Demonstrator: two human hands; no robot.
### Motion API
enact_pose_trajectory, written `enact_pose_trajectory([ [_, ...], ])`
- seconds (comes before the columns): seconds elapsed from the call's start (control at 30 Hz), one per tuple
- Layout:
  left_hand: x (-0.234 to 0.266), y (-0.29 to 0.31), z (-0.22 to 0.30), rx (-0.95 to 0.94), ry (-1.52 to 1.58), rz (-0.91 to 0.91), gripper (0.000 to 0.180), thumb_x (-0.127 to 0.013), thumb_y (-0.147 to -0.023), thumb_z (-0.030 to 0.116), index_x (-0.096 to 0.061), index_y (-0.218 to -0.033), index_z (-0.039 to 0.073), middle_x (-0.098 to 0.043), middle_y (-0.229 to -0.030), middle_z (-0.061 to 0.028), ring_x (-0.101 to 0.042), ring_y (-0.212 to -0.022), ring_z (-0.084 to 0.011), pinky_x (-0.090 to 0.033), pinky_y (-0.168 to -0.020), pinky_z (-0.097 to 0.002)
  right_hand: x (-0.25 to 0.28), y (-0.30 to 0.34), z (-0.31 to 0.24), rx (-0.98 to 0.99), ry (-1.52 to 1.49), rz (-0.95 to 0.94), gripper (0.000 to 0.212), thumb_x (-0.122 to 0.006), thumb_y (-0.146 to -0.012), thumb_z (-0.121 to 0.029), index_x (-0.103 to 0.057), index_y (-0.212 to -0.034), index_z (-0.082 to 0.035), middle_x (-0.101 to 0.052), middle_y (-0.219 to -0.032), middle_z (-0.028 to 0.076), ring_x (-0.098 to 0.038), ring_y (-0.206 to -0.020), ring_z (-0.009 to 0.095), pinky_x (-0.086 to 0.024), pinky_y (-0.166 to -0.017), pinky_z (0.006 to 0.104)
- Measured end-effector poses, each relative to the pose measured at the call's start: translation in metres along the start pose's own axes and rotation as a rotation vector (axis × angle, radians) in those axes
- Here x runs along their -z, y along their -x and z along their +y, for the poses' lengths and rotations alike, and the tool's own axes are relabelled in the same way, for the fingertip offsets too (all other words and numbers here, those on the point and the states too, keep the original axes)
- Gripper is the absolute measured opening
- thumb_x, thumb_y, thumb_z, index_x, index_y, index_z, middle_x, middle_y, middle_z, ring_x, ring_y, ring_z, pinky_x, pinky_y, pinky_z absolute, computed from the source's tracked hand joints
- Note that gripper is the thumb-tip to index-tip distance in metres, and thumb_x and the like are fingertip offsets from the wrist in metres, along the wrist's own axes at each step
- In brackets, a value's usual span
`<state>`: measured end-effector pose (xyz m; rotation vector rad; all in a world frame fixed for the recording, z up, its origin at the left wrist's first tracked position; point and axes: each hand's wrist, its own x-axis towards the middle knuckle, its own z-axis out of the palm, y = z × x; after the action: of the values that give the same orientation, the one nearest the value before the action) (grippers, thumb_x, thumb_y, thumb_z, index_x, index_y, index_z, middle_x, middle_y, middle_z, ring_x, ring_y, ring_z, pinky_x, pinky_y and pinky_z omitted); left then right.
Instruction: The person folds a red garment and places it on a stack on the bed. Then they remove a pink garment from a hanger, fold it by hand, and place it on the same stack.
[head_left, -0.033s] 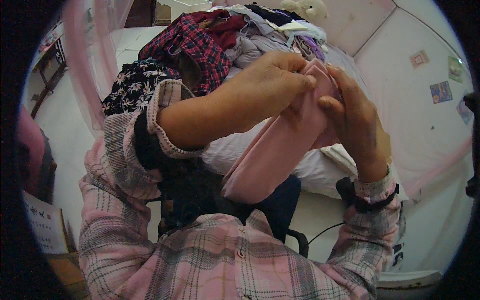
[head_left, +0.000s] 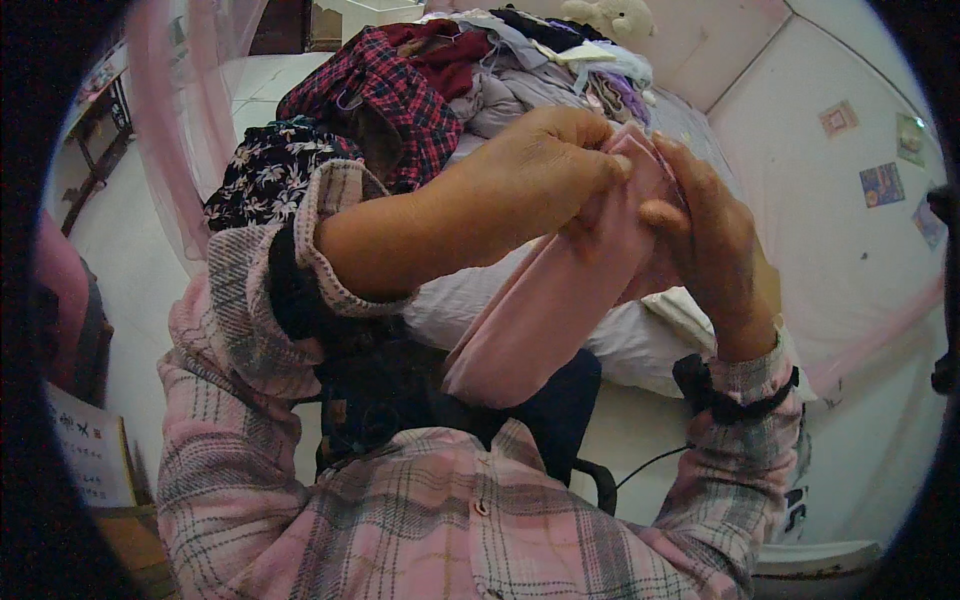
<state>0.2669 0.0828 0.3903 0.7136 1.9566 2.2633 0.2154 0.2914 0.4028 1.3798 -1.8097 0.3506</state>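
A length of soft pink cloth (head_left: pixel 545 315), folded lengthwise, slants from my raised hands down toward my lap. Its exact kind is not clear from what shows. My left hand (head_left: pixel 560 165) reaches across and pinches the upper end between thumb and fingers. At the right edge of that same end, my right hand (head_left: pixel 710 235) has its fingers behind the cloth and its thumb bent in front. Part of the upper fold is hidden by my fingers.
Beyond my hands a bed with a white sheet (head_left: pixel 450 305) bears a heap of clothes, among them a red-and-navy checked garment (head_left: pixel 385 100) and a black floral one (head_left: pixel 275 170). A plush toy (head_left: pixel 612 17) lies behind. Pink netting (head_left: pixel 165 120) hangs at left.
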Motion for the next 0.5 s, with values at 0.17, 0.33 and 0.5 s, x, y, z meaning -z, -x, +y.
enact_pose_trajectory([
  [0.17, -0.001, 0.002, -0.003, 0.045, -0.003, -0.008, 0.024, -0.056, -0.095, 0.021, -0.061, -0.109, 0.002, -0.065, -0.087, -0.0041, -0.064, -0.070, -0.0124, -0.055, -0.057, -0.0283, 0.005, 0.004, 0.006, -0.124, -0.132, -0.130, 0.045, -0.070, -0.086, -0.029, -0.058, -0.122, -0.006, -0.068, -0.100, 0.016, -0.069, -0.090, 0.032, -0.055, -0.073, 0.0373],
  [0.33, -0.002, -0.003, -0.011, 0.094, 0.151, 0.045, 0.024, -0.055, -0.095, 0.021, -0.061, -0.108, 0.002, -0.066, -0.086, -0.0043, -0.065, -0.070, -0.0134, -0.055, -0.056, -0.0286, 0.007, -0.003, 0.003, -0.404, -0.068, -0.201, 0.041, -0.064, -0.091, -0.027, -0.055, -0.125, -0.006, -0.067, -0.097, 0.017, -0.068, -0.087, 0.034, -0.054, -0.072, 0.0386],
  [0.5, -0.008, -0.009, -0.023, 0.112, 0.137, 0.127, 0.022, -0.054, -0.096, 0.019, -0.061, -0.108, 0.003, -0.066, -0.086, -0.0045, -0.066, -0.071, -0.0150, -0.056, -0.057, -0.0295, -0.004, -0.001, -0.017, -0.467, -0.102, 0.020, 0.043, -0.057, -0.096, -0.033, -0.052, -0.128, -0.005, -0.067, -0.097, 0.019, -0.068, -0.088, 0.034, -0.053, -0.074, 0.0393],
])
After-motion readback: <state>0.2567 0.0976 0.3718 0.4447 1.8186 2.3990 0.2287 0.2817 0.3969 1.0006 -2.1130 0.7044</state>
